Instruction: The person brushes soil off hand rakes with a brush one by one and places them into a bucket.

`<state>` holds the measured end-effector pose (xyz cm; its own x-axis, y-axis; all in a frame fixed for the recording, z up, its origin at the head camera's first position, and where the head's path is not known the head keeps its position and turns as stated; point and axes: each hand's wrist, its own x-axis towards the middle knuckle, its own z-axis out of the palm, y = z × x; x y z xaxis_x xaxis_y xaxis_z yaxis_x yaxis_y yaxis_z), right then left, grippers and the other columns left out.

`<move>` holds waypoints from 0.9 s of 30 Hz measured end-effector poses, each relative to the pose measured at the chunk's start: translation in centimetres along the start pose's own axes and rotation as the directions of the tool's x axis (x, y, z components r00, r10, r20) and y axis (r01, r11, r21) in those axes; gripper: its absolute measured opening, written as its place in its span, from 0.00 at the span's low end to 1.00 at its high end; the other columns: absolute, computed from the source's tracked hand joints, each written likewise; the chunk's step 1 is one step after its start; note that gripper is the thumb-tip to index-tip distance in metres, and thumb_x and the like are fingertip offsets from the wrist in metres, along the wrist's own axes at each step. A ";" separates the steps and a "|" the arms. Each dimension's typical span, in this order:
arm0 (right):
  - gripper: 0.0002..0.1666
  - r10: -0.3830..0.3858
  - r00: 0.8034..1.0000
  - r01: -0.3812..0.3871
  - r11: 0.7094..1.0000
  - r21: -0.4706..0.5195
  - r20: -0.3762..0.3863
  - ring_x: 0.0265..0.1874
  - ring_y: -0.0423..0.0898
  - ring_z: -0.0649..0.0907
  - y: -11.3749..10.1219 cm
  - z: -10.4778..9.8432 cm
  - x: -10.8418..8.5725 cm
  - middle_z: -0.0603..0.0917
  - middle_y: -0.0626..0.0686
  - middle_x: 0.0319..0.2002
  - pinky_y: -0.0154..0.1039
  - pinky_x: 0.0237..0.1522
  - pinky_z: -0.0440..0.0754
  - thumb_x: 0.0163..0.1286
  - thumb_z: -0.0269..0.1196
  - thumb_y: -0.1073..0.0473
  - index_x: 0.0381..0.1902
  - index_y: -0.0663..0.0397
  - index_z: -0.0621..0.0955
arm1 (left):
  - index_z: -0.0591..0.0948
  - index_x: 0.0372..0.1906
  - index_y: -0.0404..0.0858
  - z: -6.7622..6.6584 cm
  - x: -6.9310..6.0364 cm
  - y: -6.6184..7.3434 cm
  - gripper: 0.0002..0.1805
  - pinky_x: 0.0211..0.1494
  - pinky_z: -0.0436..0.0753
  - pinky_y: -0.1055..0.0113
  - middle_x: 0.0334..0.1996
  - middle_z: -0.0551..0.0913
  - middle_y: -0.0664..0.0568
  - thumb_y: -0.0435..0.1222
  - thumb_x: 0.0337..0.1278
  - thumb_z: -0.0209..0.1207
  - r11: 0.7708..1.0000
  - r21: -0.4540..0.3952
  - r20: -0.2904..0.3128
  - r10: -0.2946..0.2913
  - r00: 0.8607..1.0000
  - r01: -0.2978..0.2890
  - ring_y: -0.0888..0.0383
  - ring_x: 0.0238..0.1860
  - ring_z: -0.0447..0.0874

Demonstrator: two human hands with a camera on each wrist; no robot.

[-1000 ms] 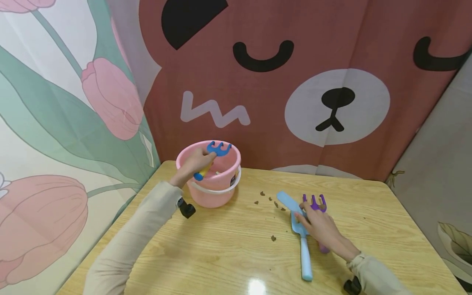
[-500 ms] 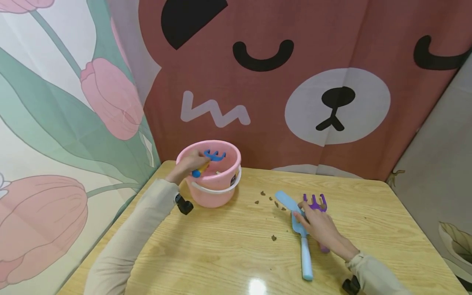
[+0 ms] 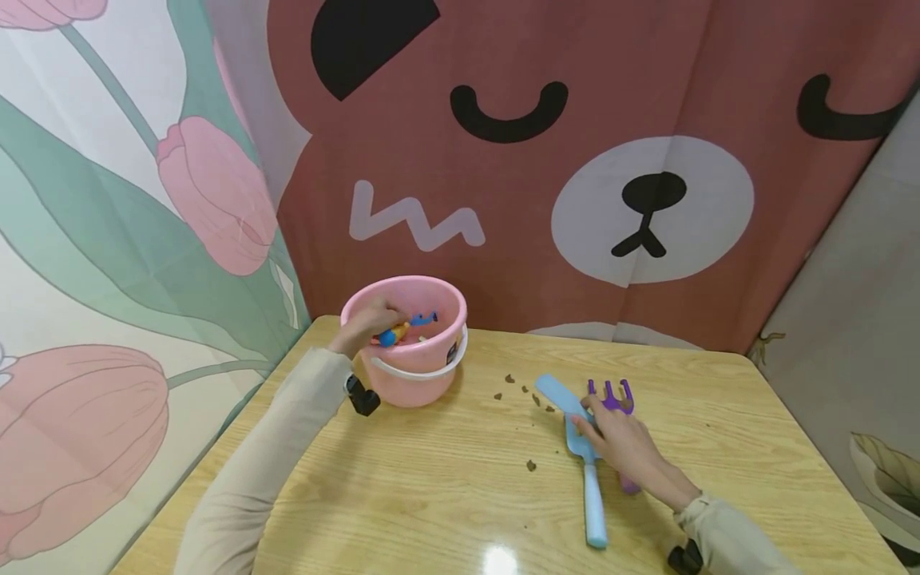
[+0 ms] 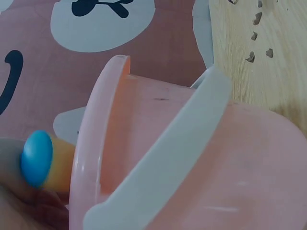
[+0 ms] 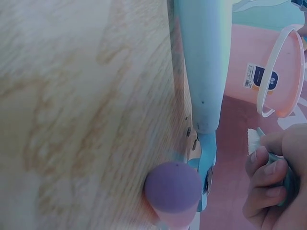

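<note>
My left hand point(image 3: 374, 319) reaches over the rim of a pink bucket point(image 3: 413, 391), gripping a small toy hand rake point(image 3: 394, 334) with a yellow handle and blue ends. The rake's blue tines are inside the bucket; in the left wrist view its blue handle end point(image 4: 37, 158) shows beside the rim. My right hand point(image 3: 625, 439) holds a light blue brush point(image 3: 559, 393), whose white bristles point(image 5: 253, 141) appear in the right wrist view. Beneath that hand a light blue trowel point(image 3: 594, 507) lies on the table. A purple rake point(image 3: 611, 395) with a pink handle lies beside it, partly covered.
Several brown crumbs point(image 3: 531, 465) are scattered on the wooden table point(image 3: 402, 495) between the bucket and the trowel. A white handle point(image 3: 417, 374) hangs down the bucket's front. Printed cloths point(image 3: 503, 216) stand behind and at the sides.
My left hand has lowered the blue and yellow rake from above the bucket's rim into the bucket. The right hand and the brush stay nearly in place.
</note>
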<state>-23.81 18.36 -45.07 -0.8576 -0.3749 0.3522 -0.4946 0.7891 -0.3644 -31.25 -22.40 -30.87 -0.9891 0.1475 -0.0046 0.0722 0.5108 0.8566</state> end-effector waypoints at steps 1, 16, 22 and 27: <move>0.16 0.000 1.000 0.000 1.000 0.000 0.001 0.08 0.33 0.58 0.0 0.0 0.0 0.61 0.39 0.11 0.27 0.09 0.55 0.75 0.60 0.53 0.50 0.60 0.76 | 0.72 0.16 0.33 0.0 0.1 0.0 0.16 0.20 0.64 0.76 0.11 0.65 0.57 0.24 0.61 0.53 1.000 -0.007 -0.001 -0.004 1.000 0.004 0.66 0.13 0.63; 0.15 0.010 1.000 -0.010 1.000 -0.004 0.004 0.08 0.33 0.58 0.1 0.3 0.0 0.61 0.40 0.11 0.27 0.09 0.55 0.74 0.61 0.55 0.49 0.61 0.76 | 0.70 0.16 0.38 0.6 0.7 -0.5 0.17 0.24 0.70 0.73 0.13 0.68 0.55 0.27 0.61 0.53 0.996 0.000 0.039 -0.094 0.995 0.094 0.61 0.16 0.69; 0.15 0.010 1.000 -0.010 1.000 0.000 0.003 0.08 0.33 0.59 0.0 0.2 -0.1 0.61 0.39 0.11 0.28 0.09 0.56 0.74 0.61 0.55 0.49 0.61 0.76 | 0.79 0.41 0.28 1.0 0.6 -0.2 0.10 0.28 0.78 0.72 0.29 0.80 0.46 0.32 0.68 0.52 0.987 0.037 0.041 -0.159 0.986 0.158 0.56 0.28 0.81; 0.15 0.008 1.000 -0.008 1.000 -0.003 -0.001 0.08 0.33 0.59 0.1 0.2 -0.1 0.61 0.39 0.11 0.28 0.09 0.57 0.74 0.61 0.55 0.49 0.61 0.76 | 0.77 0.51 0.24 1.1 0.6 0.0 0.16 0.32 0.80 0.71 0.40 0.81 0.37 0.34 0.70 0.53 0.987 0.050 0.048 -0.154 0.987 0.151 0.51 0.34 0.83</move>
<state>-23.80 18.40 -45.30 -0.8613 -0.3682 0.3501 -0.4874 0.7933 -0.3649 -31.73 -21.38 -31.50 -0.9811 0.1080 -0.1609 -0.0718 0.5687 0.8194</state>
